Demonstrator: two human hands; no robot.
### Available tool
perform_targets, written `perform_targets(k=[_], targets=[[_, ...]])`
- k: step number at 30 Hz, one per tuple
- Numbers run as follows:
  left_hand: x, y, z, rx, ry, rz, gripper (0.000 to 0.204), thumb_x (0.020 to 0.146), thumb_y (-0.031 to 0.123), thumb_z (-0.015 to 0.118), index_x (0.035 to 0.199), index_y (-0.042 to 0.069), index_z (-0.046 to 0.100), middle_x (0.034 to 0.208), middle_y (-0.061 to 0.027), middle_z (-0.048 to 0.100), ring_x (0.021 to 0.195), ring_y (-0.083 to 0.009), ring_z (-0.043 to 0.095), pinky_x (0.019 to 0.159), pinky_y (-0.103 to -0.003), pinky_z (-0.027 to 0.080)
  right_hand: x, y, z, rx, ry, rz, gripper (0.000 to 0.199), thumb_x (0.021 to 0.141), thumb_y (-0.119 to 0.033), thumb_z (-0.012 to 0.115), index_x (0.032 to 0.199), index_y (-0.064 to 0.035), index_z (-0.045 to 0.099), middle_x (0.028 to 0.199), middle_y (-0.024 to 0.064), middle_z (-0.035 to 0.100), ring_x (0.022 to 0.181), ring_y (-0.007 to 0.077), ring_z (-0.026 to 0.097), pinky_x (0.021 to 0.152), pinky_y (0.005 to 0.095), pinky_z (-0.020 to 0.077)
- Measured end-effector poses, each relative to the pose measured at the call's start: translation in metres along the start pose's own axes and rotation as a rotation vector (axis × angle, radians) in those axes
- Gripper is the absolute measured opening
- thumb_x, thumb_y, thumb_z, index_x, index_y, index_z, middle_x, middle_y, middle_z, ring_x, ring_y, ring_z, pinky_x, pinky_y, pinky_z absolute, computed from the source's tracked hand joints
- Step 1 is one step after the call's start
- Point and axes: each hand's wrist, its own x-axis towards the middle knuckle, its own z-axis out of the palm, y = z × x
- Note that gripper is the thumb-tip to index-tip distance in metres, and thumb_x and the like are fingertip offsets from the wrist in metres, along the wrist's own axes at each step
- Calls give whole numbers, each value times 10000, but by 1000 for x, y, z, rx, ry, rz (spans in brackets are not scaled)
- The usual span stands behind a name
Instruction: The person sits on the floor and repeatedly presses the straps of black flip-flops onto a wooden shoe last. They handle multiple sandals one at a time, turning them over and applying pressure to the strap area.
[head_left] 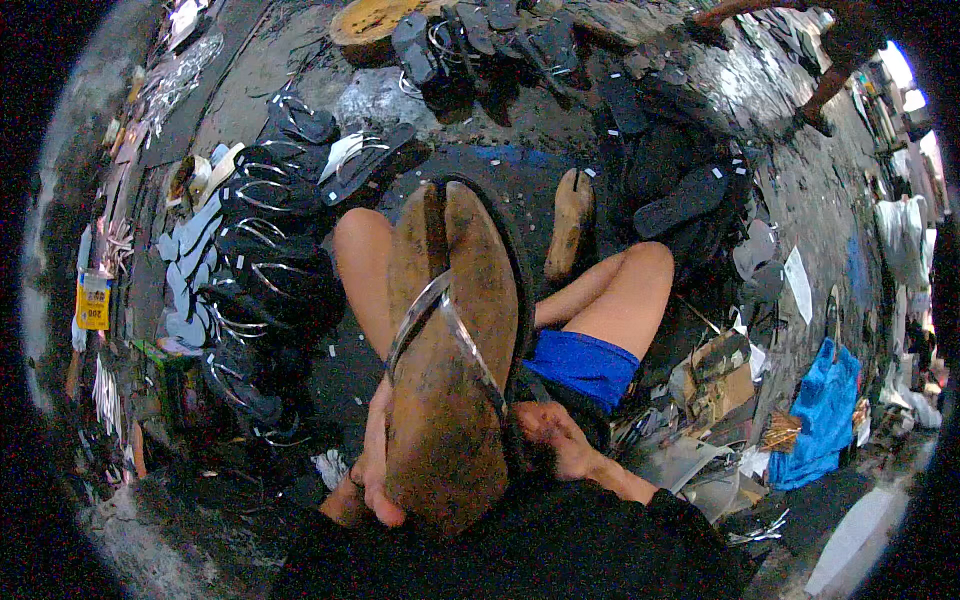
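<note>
Close in front of me stands a brown wooden shoe last (450, 410), split by a slot at its toe end. A thin V-shaped strap (463, 345), silvery and dark, lies across it, and a black sole (523, 285) shows along its right edge. My left hand (375, 465) is closed round the last's lower left side, the thumb pressing near the heel. On the other side, my right hand (555, 438) is bent against the sole's edge near the strap's right end; part of its fingers is in shadow. Beyond my legs lies a second wooden last (570, 225).
Black thong sandals (265, 205) form a row at left, beside a pile of grey soles (187, 262). Dark soles (680, 200) lie at right. Farther off are more sandals (430, 50) and a wooden block (372, 28). A blue bag (818, 420) sits right; another person (845, 60) is upper right.
</note>
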Motion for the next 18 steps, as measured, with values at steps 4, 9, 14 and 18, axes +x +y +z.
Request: perform_targets(k=[4, 9, 14, 18], targets=[[17, 10, 5, 332, 113, 5, 1016, 719, 451, 832, 1471, -18, 335, 1311, -166, 549, 1229, -307, 498, 1069, -440, 365, 14, 27, -18, 8, -68, 60, 335, 965, -377, 540, 1076, -63, 509, 970, 6, 488, 858, 129, 434, 763, 294, 372], [41, 22, 26, 1658, 61, 50, 891, 783, 434, 791, 1446, -16, 402, 1263, -163, 586, 1191, -318, 520, 1048, -446, 371, 32, 0, -31, 180, 24, 43, 472, 911, -386, 570, 1204, -49, 418, 1124, 68, 457, 998, 185, 432, 867, 341, 367], [65, 38, 30, 1867, 80, 211, 444, 921, 386, 650, 1210, 50, 671, 1176, -158, 632, 1109, -348, 539, 993, -462, 358, 35, -43, -14, 366, 130, 36, 654, 858, -395, 599, 1331, -34, 327, 1278, 129, 425, 1138, 241, 431, 972, 387, 362], [52, 25, 14, 1297, 159, -334, 353, 1007, 332, 567, 908, 10, 673, 721, -133, 621, 679, -213, 591, 621, -348, 452, -4, -66, -1, 573, 196, 59, 813, 815, -402, 623, 1434, -23, 254, 1401, 178, 400, 1250, 285, 430, 1056, 425, 357]])
